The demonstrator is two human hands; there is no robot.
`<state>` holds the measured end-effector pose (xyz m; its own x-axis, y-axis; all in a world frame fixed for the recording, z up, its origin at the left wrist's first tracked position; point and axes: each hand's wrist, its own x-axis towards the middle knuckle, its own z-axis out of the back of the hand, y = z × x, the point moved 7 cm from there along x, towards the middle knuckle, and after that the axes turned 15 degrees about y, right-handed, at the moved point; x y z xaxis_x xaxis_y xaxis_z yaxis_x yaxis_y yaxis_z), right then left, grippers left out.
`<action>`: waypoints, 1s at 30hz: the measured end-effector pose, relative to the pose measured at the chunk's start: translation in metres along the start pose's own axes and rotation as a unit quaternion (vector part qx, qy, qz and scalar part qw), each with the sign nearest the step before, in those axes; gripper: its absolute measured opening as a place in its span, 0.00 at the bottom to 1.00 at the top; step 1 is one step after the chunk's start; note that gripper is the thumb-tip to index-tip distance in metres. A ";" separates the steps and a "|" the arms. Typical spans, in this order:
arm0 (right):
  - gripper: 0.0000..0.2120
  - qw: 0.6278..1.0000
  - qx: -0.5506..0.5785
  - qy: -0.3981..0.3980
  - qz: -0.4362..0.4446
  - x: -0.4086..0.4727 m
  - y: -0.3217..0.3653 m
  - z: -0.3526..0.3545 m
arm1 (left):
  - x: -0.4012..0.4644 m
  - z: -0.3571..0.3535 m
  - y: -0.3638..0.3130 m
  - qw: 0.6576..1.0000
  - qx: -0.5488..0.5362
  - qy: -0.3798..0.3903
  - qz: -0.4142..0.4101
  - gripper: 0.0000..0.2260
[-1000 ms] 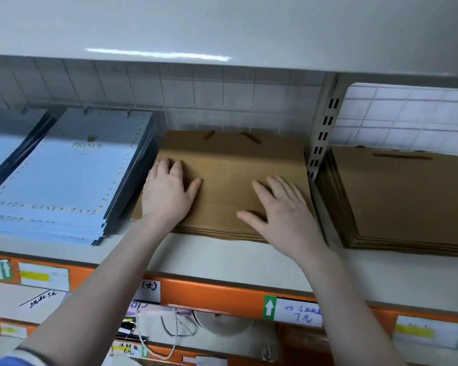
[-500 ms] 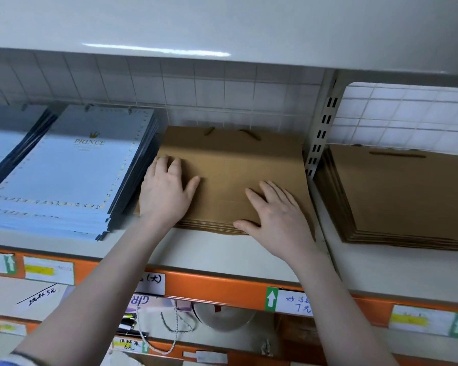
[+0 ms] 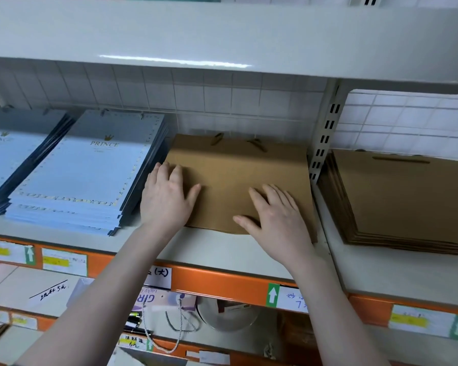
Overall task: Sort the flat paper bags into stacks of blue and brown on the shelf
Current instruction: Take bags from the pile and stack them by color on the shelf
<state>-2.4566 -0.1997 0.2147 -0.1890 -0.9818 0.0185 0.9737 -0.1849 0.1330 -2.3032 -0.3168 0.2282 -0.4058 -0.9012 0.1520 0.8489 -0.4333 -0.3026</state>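
Both hands lie flat on the middle brown bag stack (image 3: pixel 238 178), which sits on the white shelf (image 3: pixel 222 252) between the blue bag stack (image 3: pixel 90 175) and the slotted upright post (image 3: pixel 325 136).

Left hand (image 3: pixel 167 199): fingers straight and together, palm down on the stack's near-left corner. The fingertips reach the stack's left edge, just beside the dark side edges of the blue bags. It grips nothing.

Right hand (image 3: pixel 275 217): fingers spread and extended, palm down on the near-right part of the top bag, thumb pointing left along the near edge. It grips nothing.

Stack position: the left edge lies close to the blue bag stack, with only a narrow gap. The right edge runs up to the post. The far edge, with two brown handles, lies near the tiled back wall (image 3: pixel 196 101). The near edge sits back from the shelf front, leaving a bare white strip ahead of the orange shelf rail (image 3: pixel 222 283).

A second blue stack (image 3: pixel 11 154) lies at far left, touching or overlapping the first; which one cannot be told. A separate brown stack (image 3: pixel 402 202) lies right of the post, on the adjoining shelf section.

The upper shelf (image 3: pixel 222 35) overhangs all stacks, with open height above them.
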 end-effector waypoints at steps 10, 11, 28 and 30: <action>0.26 0.998 0.014 -0.053 -0.031 -0.009 -0.011 -0.012 | -0.012 -0.014 -0.001 0.999 0.012 0.027 0.016 0.29; 0.27 0.998 0.015 -0.053 -0.037 -0.009 -0.013 -0.012 | -0.013 -0.015 0.000 0.999 0.016 0.029 0.021 0.29; 0.44 0.961 0.039 -0.102 -0.256 -0.033 -0.057 -0.007 | -0.032 -0.012 0.015 0.985 0.024 0.016 0.172 0.45; 0.43 0.957 0.042 -0.135 -0.252 -0.036 -0.056 -0.004 | -0.033 -0.012 0.016 0.985 0.005 0.011 0.172 0.45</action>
<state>-2.5037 -0.1544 0.2030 -0.6686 -0.7201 0.1855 0.7391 -0.6162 0.2722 -2.2804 -0.2939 0.2069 -0.1015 -0.9946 0.0215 0.9405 -0.1030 -0.3238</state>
